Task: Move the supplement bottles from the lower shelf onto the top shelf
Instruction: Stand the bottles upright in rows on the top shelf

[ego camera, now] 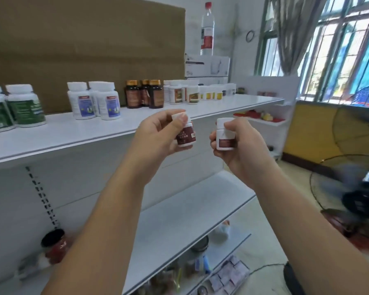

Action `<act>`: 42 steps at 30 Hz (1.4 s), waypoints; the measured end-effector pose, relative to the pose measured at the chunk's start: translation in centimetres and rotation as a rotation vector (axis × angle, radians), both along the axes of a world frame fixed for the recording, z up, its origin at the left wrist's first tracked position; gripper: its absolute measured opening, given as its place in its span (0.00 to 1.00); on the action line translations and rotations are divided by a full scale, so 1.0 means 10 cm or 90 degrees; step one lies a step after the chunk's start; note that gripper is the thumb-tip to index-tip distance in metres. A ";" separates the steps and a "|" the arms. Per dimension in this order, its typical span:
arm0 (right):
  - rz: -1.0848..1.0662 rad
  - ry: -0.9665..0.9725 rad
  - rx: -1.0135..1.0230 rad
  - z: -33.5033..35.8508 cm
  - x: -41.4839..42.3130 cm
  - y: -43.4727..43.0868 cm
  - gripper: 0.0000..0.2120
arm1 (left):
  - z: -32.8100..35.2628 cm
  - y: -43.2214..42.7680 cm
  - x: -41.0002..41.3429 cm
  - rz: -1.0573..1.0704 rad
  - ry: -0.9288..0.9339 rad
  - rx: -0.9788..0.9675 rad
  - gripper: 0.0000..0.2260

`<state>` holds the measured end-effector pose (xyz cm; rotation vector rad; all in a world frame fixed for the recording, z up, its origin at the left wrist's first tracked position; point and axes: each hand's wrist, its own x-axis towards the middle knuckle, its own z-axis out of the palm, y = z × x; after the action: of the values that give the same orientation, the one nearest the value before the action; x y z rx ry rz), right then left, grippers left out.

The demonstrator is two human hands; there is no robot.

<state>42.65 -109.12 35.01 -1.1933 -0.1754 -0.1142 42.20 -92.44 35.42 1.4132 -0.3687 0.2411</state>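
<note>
Each hand carries 1 small white bottle with a maroon label. The left hand has its fingers clamped on the left bottle, thumb over the cap, with the bottle tilted a little. The right hand has its fingers curled round the right bottle, which is upright. The 2 bottles are near each other but not touching. Both hang in the air just short of the front edge of the top shelf, and neither is set down yet. The lower shelf lies well below the fingers.

Beyond the left fingers stand the amber bottles, with the blue-label bottles further left. Between the fingers and those rows the shelf shows bare white board.

To do this well, I would carry both bottles forward past the lip, level the left one before it lands, and aim each base at the bare strip in front of the amber row. Set down 1 at a time and loosen the fingers only once the base sits flat. Then lift away upward so no knuckle clips the neighbours.
</note>
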 end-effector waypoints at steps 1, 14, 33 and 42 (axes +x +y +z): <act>-0.008 0.004 -0.010 0.05 0.11 -0.20 0.04 | 0.06 -0.18 0.14 -0.016 -0.004 0.009 0.08; -0.043 -0.054 -0.176 0.40 1.91 -1.85 0.06 | 0.77 -1.47 1.91 0.055 0.018 0.297 0.09; 0.048 -0.211 -0.592 0.85 4.47 -2.42 0.07 | 1.40 -2.26 4.02 0.301 -0.007 0.888 0.16; 0.137 -0.233 -0.681 0.92 5.12 -2.31 0.07 | 1.28 -2.30 4.55 0.390 0.074 0.907 0.12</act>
<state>93.82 -132.24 44.24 -2.2010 -0.7489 -0.0416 87.72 -115.47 48.18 2.9292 0.0789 0.4178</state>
